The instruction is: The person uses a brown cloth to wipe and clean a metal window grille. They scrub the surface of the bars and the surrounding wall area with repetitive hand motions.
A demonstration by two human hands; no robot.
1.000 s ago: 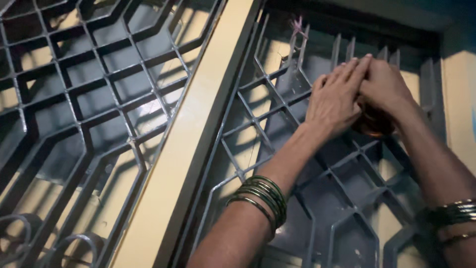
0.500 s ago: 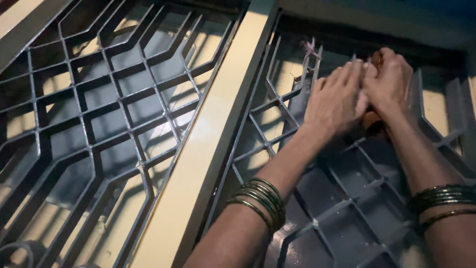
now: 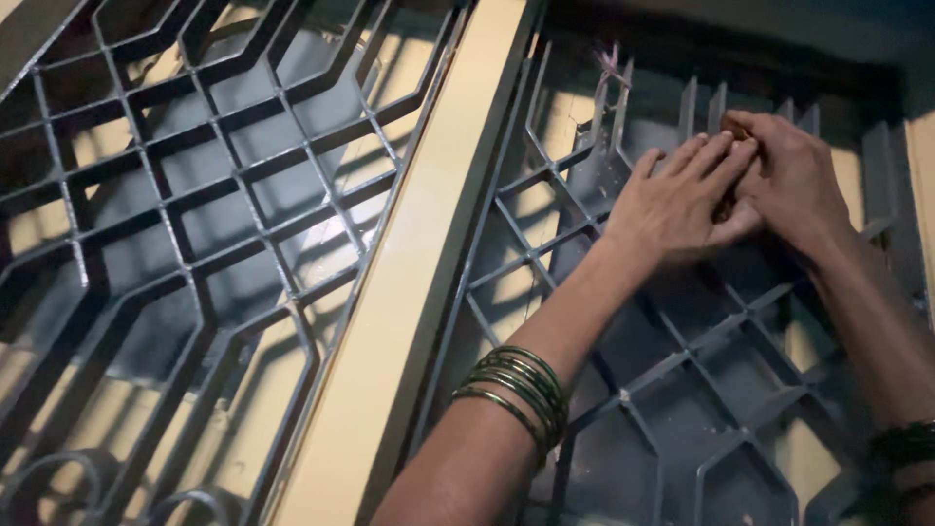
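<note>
Both hands are raised against the right-hand grey metal grille (image 3: 682,390), near its top edge. This grille serves as the reference for all positions below.

Left hand (image 3: 682,200): laid flat on the grille's upper bars, fingers extended, close together and pointing up and to the right. Its fingertips overlap the right hand. It grips nothing that can be seen; it appears to press or steady.

Right hand (image 3: 794,180): just right of the left hand and touching it, fingers curled inward. Between the two hands a small brown object (image 3: 726,206) shows partly, with another brown sliver at the right hand's fingertips. Its kind cannot be determined; most of it is covered. The right hand appears closed on it, but the hold itself is hidden, so I cannot tell for certain.

Key relation: the brown object sits at the meeting line of the two hands, against the grille's top section, under the left fingertips and inside the right hand's curl. The right hand is the nearer and controlling one. The object's long axis cannot be read.

Other items: green bangles (image 3: 521,390) on the left wrist, dark bangles (image 3: 901,443) on the right wrist. A cream-coloured post (image 3: 409,292) bounds the grille on its left; beyond it lies a second grille (image 3: 166,244). A pale tuft (image 3: 612,63) clings to an upper bar.
</note>
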